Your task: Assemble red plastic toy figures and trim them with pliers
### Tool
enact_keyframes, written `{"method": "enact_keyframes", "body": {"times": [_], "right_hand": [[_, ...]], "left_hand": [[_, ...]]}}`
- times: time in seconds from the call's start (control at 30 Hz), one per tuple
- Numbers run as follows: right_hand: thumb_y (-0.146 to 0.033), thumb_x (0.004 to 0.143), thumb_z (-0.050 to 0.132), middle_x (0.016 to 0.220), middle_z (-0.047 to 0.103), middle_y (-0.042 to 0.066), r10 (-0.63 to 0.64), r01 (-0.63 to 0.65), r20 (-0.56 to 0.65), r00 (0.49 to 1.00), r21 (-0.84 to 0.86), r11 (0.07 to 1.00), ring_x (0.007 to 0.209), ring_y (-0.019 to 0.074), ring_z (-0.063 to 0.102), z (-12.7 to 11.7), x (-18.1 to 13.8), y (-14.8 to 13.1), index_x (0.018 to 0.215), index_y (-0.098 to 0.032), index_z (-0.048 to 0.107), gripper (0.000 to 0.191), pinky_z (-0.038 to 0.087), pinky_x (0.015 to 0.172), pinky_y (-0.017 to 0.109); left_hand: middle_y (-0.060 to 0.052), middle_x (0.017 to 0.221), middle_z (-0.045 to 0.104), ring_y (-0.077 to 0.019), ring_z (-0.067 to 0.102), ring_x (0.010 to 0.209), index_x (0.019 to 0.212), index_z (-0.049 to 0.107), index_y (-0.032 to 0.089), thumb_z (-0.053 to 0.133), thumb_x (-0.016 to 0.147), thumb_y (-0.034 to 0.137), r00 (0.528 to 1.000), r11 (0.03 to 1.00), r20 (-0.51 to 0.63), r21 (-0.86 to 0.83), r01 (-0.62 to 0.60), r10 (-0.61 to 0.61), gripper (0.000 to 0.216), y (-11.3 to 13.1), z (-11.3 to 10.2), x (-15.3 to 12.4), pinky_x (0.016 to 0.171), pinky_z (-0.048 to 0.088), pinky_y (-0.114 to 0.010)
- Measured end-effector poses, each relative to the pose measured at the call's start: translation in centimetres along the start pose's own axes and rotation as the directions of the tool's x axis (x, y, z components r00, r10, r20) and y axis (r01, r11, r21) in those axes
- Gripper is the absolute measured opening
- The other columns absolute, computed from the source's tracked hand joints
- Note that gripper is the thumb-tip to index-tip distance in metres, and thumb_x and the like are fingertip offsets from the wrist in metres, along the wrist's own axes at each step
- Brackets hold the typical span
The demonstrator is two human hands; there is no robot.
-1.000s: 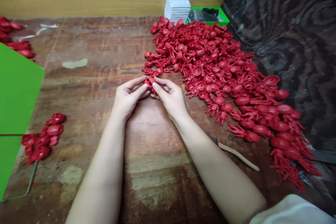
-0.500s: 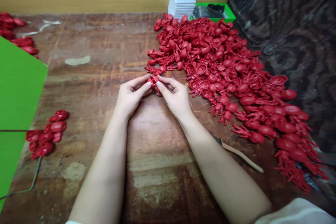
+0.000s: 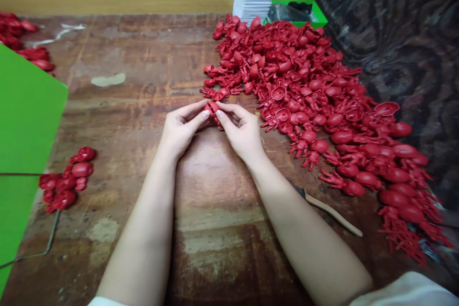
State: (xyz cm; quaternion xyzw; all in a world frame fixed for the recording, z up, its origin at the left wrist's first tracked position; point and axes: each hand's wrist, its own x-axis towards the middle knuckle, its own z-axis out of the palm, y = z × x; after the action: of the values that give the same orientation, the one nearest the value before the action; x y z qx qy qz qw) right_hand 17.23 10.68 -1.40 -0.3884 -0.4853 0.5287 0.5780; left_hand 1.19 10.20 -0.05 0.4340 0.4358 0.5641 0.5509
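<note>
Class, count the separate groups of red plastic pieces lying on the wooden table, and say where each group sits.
3. A large heap of red plastic pieces lies right of the hands, a small cluster at left beside the green sheet, and another at far left, partly cut off.

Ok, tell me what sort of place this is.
Probably a small workshop bench for hand-assembling plastic toys: a big heap of red crab-like parts covers the worn wooden table, and both hands pinch one red piece.
</note>
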Motion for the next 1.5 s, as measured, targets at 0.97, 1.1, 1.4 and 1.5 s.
{"method": "enact_keyframes", "body": {"times": [0.97, 1.1, 1.4, 1.5], "right_hand": [[-0.034, 0.092, 0.083, 0.129, 0.081, 0.002, -0.158, 0.168, 0.079, 0.984, -0.146, 0.975, 0.125, 0.0262, 0.073, 0.3, -0.1, -0.8, 0.120, -0.033, 0.082, 0.028, 0.052, 0.118, 0.044], [-0.036, 0.093, 0.081, 0.127, 0.082, 0.005, -0.179, 0.199, 0.121, 0.976, -0.177, 0.964, 0.118, 0.0254, 0.077, 0.1, 0.1, -0.3, 0.123, -0.026, 0.080, 0.032, 0.058, 0.111, 0.040], [-0.031, 0.095, 0.079, 0.125, 0.083, 0.007, -0.317, 0.338, 0.119, 0.941, -0.308, 0.889, 0.114, 0.0256, 0.079, 0.0, -0.5, -0.6, 0.124, -0.024, 0.080, 0.030, 0.060, 0.107, 0.039], [-0.034, 0.098, 0.074, 0.127, 0.082, 0.008, -0.346, 0.362, 0.110, 0.932, -0.351, 0.864, 0.118, 0.0257, 0.077, 0.3, -0.7, -0.8, 0.126, -0.025, 0.077, 0.029, 0.060, 0.108, 0.040]], "left_hand": [[-0.005, 0.116, 0.087, -0.0271, 0.081, 0.114, 0.104, 0.089, 0.028, 0.102, 0.068, 0.039, 1.000, 0.995, 0.005, -0.102, 0.020, -0.020, 0.039, 0.3, -0.3, 0.0, 0.110, 0.062, -0.041], [-0.007, 0.115, 0.087, -0.0283, 0.081, 0.112, 0.105, 0.089, 0.026, 0.100, 0.071, 0.043, 1.000, 0.999, -0.007, -0.052, -0.004, 0.004, 0.039, 0.1, -0.6, 0.0, 0.110, 0.062, -0.043], [-0.005, 0.117, 0.087, -0.0256, 0.081, 0.110, 0.109, 0.088, 0.026, 0.099, 0.074, 0.042, 0.999, 1.000, 0.035, -0.004, -0.028, 0.028, 0.040, -0.1, -1.0, -0.3, 0.106, 0.062, -0.036], [-0.006, 0.111, 0.087, -0.0240, 0.082, 0.102, 0.106, 0.088, 0.024, 0.098, 0.075, 0.041, 1.000, 0.999, -0.008, -0.046, -0.012, 0.011, 0.036, -0.3, -0.7, -0.2, 0.096, 0.065, -0.034]]}}
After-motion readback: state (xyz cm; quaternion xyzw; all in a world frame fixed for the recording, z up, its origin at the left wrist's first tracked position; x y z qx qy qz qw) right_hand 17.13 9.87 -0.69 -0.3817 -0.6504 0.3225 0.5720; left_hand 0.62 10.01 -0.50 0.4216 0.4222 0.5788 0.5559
